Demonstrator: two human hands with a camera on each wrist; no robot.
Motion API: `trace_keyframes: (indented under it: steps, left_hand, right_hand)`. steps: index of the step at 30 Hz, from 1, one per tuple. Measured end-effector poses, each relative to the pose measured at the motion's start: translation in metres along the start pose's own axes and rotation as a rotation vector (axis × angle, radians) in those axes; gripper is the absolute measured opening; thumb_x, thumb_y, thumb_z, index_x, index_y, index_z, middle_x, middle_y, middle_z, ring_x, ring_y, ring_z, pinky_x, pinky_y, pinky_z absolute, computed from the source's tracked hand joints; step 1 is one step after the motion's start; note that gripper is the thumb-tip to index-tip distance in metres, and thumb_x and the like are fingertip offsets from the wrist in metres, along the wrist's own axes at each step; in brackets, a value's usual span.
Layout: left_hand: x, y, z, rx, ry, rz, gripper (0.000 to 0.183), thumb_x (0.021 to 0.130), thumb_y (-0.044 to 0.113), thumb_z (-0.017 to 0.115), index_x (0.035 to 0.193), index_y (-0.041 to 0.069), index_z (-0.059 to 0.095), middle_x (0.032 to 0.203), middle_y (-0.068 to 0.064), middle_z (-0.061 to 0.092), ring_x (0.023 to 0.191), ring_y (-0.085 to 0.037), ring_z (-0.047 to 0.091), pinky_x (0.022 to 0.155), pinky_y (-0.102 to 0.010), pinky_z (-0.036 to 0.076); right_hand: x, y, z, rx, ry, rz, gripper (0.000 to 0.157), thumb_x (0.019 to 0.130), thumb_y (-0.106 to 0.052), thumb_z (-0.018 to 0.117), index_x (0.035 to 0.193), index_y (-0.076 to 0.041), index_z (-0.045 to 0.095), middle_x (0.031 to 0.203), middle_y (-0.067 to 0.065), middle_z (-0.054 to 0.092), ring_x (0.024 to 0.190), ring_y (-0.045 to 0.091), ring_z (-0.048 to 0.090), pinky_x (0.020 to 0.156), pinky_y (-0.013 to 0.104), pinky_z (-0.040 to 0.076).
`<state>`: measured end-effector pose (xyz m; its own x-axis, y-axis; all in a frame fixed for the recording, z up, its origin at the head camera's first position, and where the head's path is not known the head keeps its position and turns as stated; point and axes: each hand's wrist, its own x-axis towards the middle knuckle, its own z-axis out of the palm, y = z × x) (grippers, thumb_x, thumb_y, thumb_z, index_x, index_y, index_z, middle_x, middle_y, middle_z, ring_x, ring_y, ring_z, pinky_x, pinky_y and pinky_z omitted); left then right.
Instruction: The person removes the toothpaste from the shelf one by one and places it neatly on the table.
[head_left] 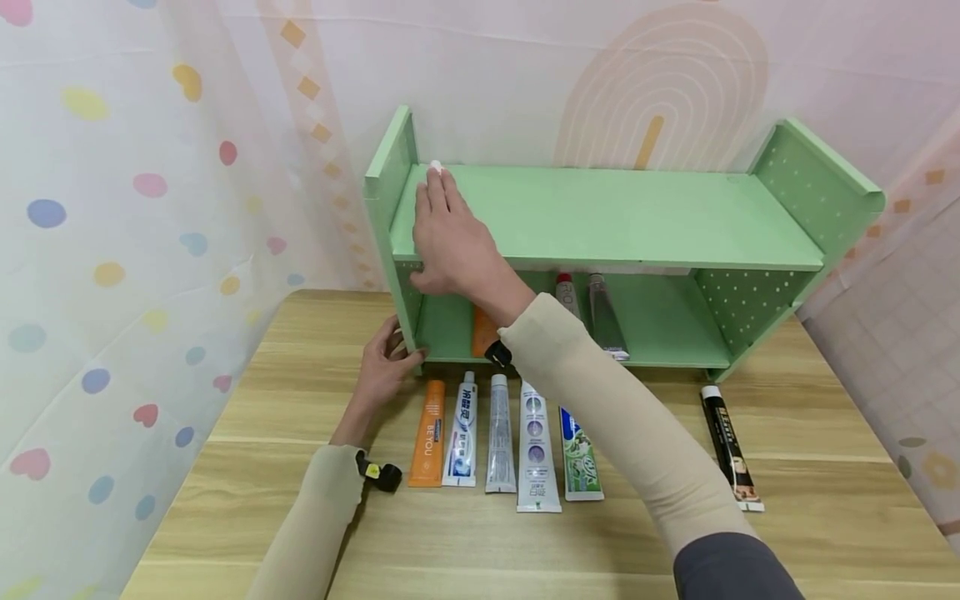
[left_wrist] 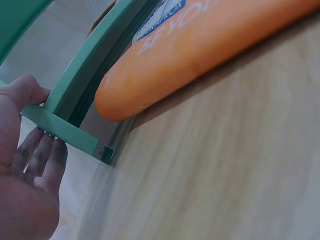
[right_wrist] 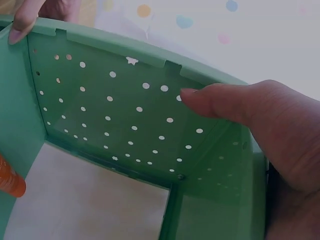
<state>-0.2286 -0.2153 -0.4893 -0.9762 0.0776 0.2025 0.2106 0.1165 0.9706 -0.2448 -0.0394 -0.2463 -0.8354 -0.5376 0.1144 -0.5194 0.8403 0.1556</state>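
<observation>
A light green two-tier shelf [head_left: 615,208] stands on the table. My left hand [head_left: 381,367] grips the lower front corner of its left side panel, thumb on the inner side and fingers outside, as the left wrist view shows. My right hand [head_left: 453,246] lies over the left end of the upper tier, fingers straight and pointing to the back. A small white cap [head_left: 436,166] shows just past the fingertips; whatever lies beneath the hand is hidden. In the right wrist view the thumb [right_wrist: 220,100] hangs before the front edge, over the dotted side panel [right_wrist: 125,100].
Before the shelf lie an orange tube [head_left: 427,442], a blue-and-white toothpaste tube [head_left: 461,433], several more tubes and, farther right, a black tube [head_left: 729,446]. The lower tier holds another orange tube [head_left: 483,333], a red-capped tube [head_left: 567,293] and a dark tube [head_left: 606,321].
</observation>
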Motion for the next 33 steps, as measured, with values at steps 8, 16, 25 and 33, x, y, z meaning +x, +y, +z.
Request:
trace_keyframes:
  steps: [8,16,25,33]
  left_hand:
    - [0.001,0.001,-0.002,-0.006,0.019,-0.009,0.07,0.092,-0.003,0.067,0.156,0.014,0.042,0.152,-0.015,0.049,0.14,-0.03,0.051,0.109,-0.024,0.053]
    - [0.001,0.001,-0.002,-0.009,0.025,-0.013,0.07,0.092,-0.003,0.068,0.155,0.014,0.043,0.151,-0.014,0.05,0.138,-0.027,0.052,0.11,-0.026,0.053]
    - [0.002,-0.002,0.0,-0.017,0.015,-0.005,0.069,0.093,-0.002,0.068,0.155,0.013,0.042,0.152,-0.014,0.049,0.141,-0.032,0.05,0.112,-0.029,0.052]
    - [0.0,0.002,0.002,-0.038,0.015,-0.015,0.07,0.092,-0.005,0.067,0.155,0.013,0.042,0.151,-0.014,0.049,0.141,-0.032,0.05,0.114,-0.031,0.051]
  right_hand:
    - [-0.011,-0.005,0.003,-0.075,0.078,-0.028,0.092,0.097,-0.046,0.061,0.156,0.013,0.023,0.168,0.03,0.017,0.159,0.042,0.009,0.135,0.04,0.013]
    - [-0.025,-0.009,0.009,-0.1,0.157,-0.018,0.061,0.104,-0.02,0.039,0.155,0.012,0.028,0.166,0.03,0.022,0.159,0.04,0.014,0.135,0.041,0.012]
    - [-0.044,-0.004,0.008,-0.117,0.135,-0.026,0.06,0.105,-0.017,0.041,0.157,0.01,0.027,0.168,0.027,0.019,0.16,0.038,0.012,0.135,0.04,0.011]
    - [-0.067,-0.005,0.011,-0.129,0.214,-0.01,0.052,0.109,-0.013,0.033,0.155,0.01,0.032,0.166,0.027,0.026,0.158,0.038,0.02,0.134,0.039,0.017]
